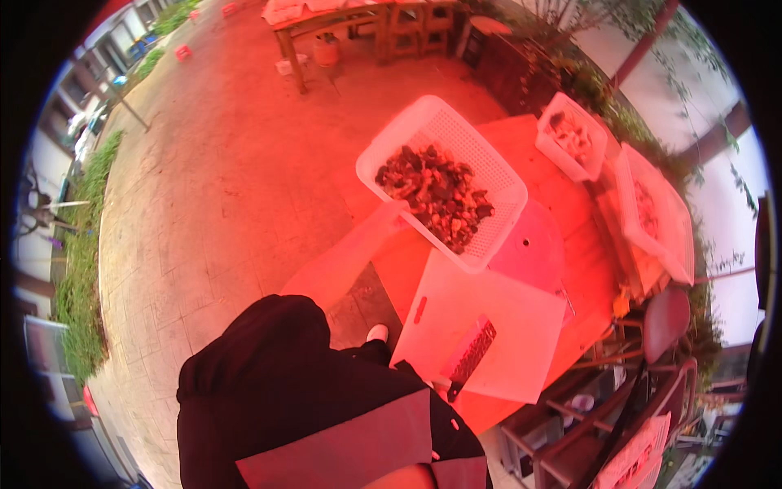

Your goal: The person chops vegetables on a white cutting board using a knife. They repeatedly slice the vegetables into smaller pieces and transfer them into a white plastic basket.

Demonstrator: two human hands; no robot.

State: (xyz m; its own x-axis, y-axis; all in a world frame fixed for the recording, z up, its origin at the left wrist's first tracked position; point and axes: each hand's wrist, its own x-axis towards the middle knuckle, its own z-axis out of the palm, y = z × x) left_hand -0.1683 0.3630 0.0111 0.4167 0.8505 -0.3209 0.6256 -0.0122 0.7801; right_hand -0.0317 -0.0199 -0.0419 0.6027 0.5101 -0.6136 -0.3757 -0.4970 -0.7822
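My left hand (398, 214) grips the near left rim of a white perforated plastic basket (501, 189). Dark and lighter chopped food pieces (437, 192) lie heaped in it; their exact kind is unclear under the red light. A white cutting board (513, 348) with a slot handle lies on the wooden table (586, 330), nearer to me than the basket. On the board rests a broad-bladed kitchen knife (473, 351), its black handle reaching past the near edge. Partly under the basket is a round pink plastic piece (540, 244) with a small hole. My right hand is out of view.
A smaller white basket (574, 168) with pale pieces stands at the table's far right, beside another white basket (644, 244). Chairs (666, 324) stand at the right. Another wooden table (348, 18) is farther off. My shoe (378, 332) shows on the paved ground (244, 202).
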